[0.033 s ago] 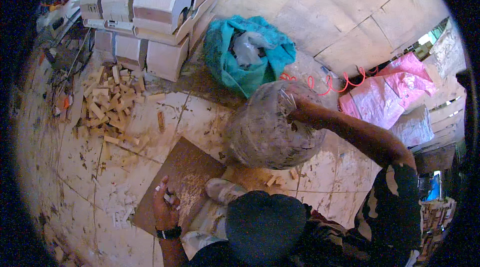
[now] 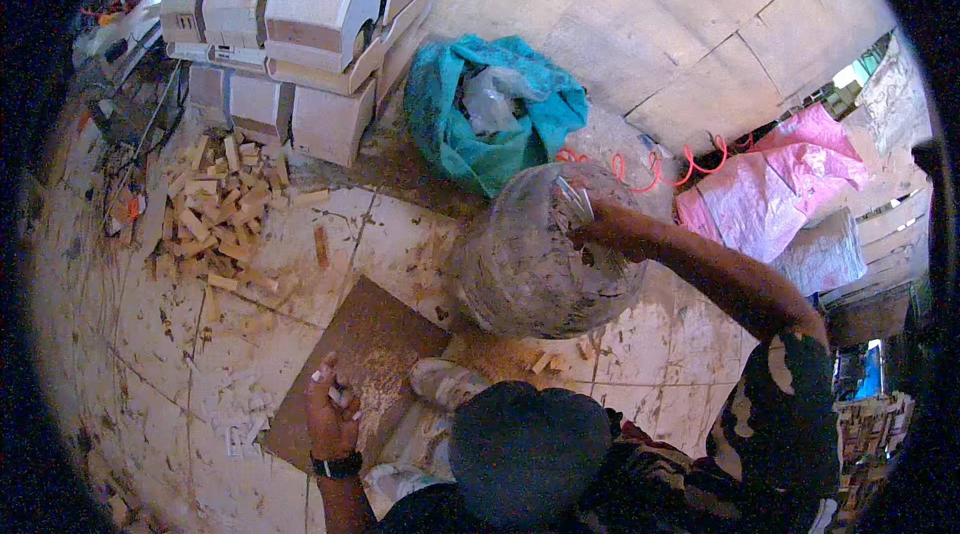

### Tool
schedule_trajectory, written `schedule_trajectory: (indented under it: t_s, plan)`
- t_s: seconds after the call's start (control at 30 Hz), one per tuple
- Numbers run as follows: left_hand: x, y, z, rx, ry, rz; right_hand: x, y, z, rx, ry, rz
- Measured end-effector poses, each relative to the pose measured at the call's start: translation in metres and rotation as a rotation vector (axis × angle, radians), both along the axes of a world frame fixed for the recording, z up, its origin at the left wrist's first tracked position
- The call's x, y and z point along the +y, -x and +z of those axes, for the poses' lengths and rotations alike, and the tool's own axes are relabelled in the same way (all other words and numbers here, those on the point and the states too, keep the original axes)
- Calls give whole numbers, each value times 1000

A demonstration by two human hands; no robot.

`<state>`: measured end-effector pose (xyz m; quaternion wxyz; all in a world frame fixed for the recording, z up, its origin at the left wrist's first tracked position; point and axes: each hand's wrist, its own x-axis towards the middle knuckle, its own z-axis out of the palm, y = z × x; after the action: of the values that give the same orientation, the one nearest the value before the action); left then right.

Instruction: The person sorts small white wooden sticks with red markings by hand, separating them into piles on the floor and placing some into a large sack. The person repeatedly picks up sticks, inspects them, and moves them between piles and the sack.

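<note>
My right hand (image 2: 600, 228) is at the top of a bulging sack (image 2: 540, 284) wrapped in cloudy, dirty plastic. Its fingers are drawn together at the sack's mouth, and what they grip is hard to make out. Thin pale strips (image 2: 574, 198) stick up beside the fingertips. Over a brown board (image 2: 400, 329) lying on the floor, my left hand (image 2: 332, 414) is closed, palm partly up. Small whitish bits show among its fingers, too small to name. Sawdust (image 2: 385, 384) is scattered on the board beside this hand.
Small wood offcuts (image 2: 222, 209) lie heaped at the left. Behind them stand stacked pale box-shaped wooden pieces (image 2: 320, 9). A teal sack (image 2: 450, 139) holding clear plastic sits beyond the wrapped sack. A red coiled hose (image 2: 690, 169) runs toward a pink sack (image 2: 770, 189) at the right.
</note>
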<state>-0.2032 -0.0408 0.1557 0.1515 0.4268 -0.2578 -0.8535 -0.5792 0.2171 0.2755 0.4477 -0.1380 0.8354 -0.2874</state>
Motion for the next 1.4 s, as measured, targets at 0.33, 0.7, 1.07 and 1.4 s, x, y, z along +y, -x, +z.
schedule_trajectory:
  t_s: [0.33,0.7,1.07,1.4]
  plan:
    - [2,12,11,19,188,-28,17,-29,41,456,295,-330]
    - [12,49,68,227,690,-254,-88,-79,92,325,725,-338]
    - [-14,-34,19,99,272,586,-276,-236,-63,-142,567,254]
    - [-101,-137,-94,-65,262,1045,-299,-321,-152,-121,402,632]
